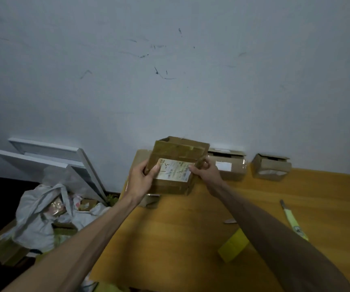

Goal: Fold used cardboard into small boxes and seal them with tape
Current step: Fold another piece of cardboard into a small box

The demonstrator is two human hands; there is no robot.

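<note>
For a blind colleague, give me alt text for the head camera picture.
The left hand and right hand hold a labelled cardboard box at a yellow table. Two small boxes stand by the wall; a tape roll and knife lie nearer.

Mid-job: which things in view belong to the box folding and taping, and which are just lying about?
Job in hand: cardboard box, gripped by left hand and right hand; tape roll; cutter, probably for the tape; second box and third box further right.
Lying about: white bag of odds and ends; white frames.
</note>
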